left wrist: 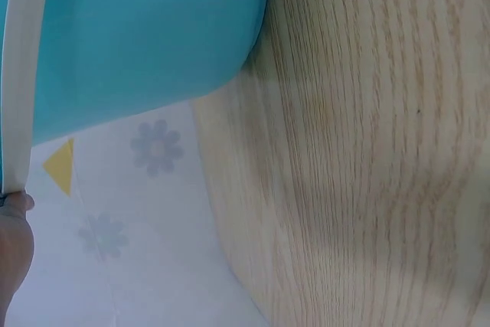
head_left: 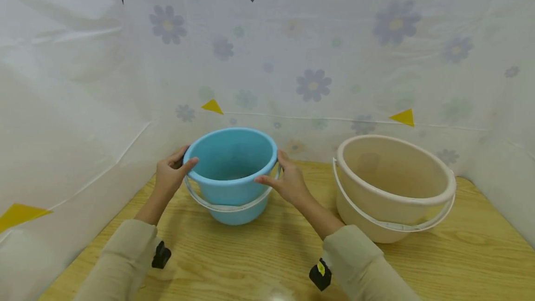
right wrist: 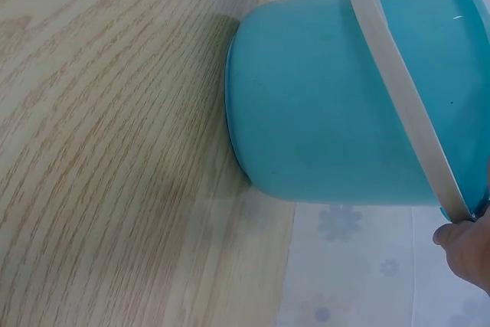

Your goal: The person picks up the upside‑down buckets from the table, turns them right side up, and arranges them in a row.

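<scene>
A blue plastic bucket stands upright on the wooden table, its white handle hanging down across the front. My left hand grips its rim on the left side, thumb over the edge and fingers behind. On the opposite side my right hand holds the rim the same way, thumb on top near the front. The right wrist view shows the bucket's side and both hands at its rim. In the left wrist view the bucket wall fills the upper left, with the handle beside my fingers.
To the right stands a larger beige bucket with a white handle lowered at its front. The wood-grain table reaches back to a white flower-printed curtain. A white sheet closes off the left side.
</scene>
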Demonstrator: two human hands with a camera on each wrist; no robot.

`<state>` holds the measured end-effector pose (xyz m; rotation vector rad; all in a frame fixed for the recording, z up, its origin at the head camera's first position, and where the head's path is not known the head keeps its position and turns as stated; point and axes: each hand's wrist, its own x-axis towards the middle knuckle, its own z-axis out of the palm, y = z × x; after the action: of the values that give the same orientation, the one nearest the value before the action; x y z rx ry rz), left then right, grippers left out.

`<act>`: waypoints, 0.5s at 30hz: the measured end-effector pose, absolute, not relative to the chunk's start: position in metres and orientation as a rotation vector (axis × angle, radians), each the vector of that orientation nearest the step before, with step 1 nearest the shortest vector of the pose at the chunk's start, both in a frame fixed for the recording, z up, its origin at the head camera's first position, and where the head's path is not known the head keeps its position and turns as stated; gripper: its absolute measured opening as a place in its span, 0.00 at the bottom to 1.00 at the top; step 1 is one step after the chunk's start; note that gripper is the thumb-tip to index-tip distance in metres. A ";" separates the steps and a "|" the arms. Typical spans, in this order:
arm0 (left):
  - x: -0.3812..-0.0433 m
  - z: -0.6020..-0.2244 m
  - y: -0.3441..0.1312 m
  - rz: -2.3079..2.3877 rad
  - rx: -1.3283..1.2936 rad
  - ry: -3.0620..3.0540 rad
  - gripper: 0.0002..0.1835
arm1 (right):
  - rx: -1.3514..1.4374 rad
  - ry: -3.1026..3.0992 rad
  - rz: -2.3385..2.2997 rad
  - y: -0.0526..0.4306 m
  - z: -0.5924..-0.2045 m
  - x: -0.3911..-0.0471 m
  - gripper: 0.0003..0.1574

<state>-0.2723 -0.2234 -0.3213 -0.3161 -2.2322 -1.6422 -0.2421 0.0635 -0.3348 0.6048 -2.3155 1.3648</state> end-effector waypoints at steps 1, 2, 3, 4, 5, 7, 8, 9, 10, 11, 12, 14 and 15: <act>-0.272 -0.321 -0.223 -1.641 -0.310 -2.236 0.29 | 0.607 -2.317 1.363 0.063 -0.335 -0.242 0.72; -0.272 -0.321 -0.223 -1.641 -0.304 -2.238 0.29 | 0.609 -2.317 1.359 0.064 -0.335 -0.243 0.71; -0.272 -0.321 -0.223 -1.642 -0.300 -2.240 0.30 | 0.611 -2.320 1.356 0.064 -0.334 -0.243 0.71; -0.272 -0.320 -0.223 -1.642 -0.298 -2.240 0.30 | 0.609 -2.325 1.353 0.064 -0.334 -0.243 0.71; -0.272 -0.320 -0.223 -1.639 -0.297 -2.240 0.31 | 0.612 -2.327 1.345 0.064 -0.334 -0.242 0.71; -0.272 -0.321 -0.222 -1.629 -0.297 -2.239 0.32 | 0.610 -2.334 1.331 0.065 -0.334 -0.242 0.71; -0.271 -0.321 -0.222 -1.612 -0.295 -2.246 0.32 | 0.605 -2.344 1.326 0.065 -0.334 -0.241 0.71; -0.271 -0.321 -0.221 -1.594 -0.293 -2.253 0.33 | 0.599 -2.352 1.321 0.066 -0.334 -0.240 0.71; -0.270 -0.322 -0.221 -1.563 -0.280 -2.254 0.33 | 0.590 -2.361 1.307 0.067 -0.335 -0.239 0.70; -0.270 -0.323 -0.220 -1.534 -0.266 -2.253 0.33 | 0.577 -2.369 1.290 0.068 -0.335 -0.236 0.68; -0.269 -0.325 -0.220 -1.499 -0.249 -2.247 0.34 | 0.557 -2.374 1.274 0.069 -0.336 -0.234 0.65; -0.266 -0.328 -0.218 -1.378 -0.225 -2.221 0.33 | 0.518 -2.368 1.219 0.071 -0.338 -0.229 0.58; -0.265 -0.329 -0.216 -1.320 -0.219 -2.187 0.33 | 0.506 -2.346 1.191 0.073 -0.339 -0.226 0.53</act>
<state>-0.2646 -0.2165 -0.3293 -0.2191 -2.1868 -1.3198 -0.2256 0.0726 -0.3385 0.5064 -2.3465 1.1915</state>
